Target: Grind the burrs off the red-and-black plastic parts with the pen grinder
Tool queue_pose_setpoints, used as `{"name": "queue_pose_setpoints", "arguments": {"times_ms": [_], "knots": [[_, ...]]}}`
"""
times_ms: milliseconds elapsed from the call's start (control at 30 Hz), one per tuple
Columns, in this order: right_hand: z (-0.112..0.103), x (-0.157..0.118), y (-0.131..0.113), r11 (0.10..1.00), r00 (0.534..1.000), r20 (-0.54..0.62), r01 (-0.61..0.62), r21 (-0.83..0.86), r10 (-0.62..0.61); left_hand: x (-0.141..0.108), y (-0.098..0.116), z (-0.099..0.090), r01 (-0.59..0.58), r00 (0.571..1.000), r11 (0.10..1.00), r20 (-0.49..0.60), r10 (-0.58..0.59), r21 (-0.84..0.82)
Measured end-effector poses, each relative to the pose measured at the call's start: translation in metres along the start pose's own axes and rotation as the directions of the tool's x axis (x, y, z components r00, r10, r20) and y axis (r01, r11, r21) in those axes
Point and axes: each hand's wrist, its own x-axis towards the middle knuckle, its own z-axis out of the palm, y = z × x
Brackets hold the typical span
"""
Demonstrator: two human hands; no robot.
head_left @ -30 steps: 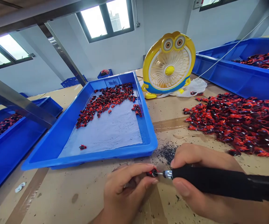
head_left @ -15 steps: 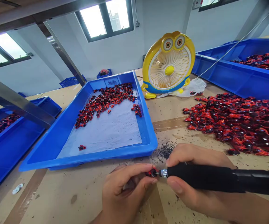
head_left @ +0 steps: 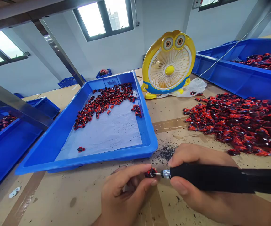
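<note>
Between thumb and forefinger, my left hand pinches a small red and black part; its exact kind I cannot make out. My right hand grips a black rotary tool with a silver collet and a thin metal bit. The bit points left, its tip at the small part's right side; whether it touches is too small to tell. Beyond my hands, a blue tray lined with white paper holds many similar parts, with a single one apart near its front.
A heap of red and black parts lies on the cardboard-covered table at right. Behind it stands a large blue bin. A yellow fan stands at the back. Black shavings are scattered near my right hand. A metal post crosses the left side.
The bit and tool have drawn slightly right, so more of the bit shows beside the small part. My left hand has shifted slightly left, still holding the part.
</note>
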Motion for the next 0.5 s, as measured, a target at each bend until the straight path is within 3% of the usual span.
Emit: {"name": "queue_pose_setpoints", "arguments": {"times_ms": [200, 500], "knots": [[0.0019, 0.0020, 0.0011, 0.997, 0.999, -0.040, 0.032, -0.076, -0.035, -0.0026, -0.0008, 0.0054, 0.002, 1.000, 0.999, -0.013, -0.003, -0.047], [-0.0070, 0.0029, 0.0066, 0.998, 0.998, 0.061, 0.012, -0.061, -0.008, -0.0062, -0.0056, 0.0083, -0.003, 1.000, 0.997, -0.002, 0.003, -0.082]]}}
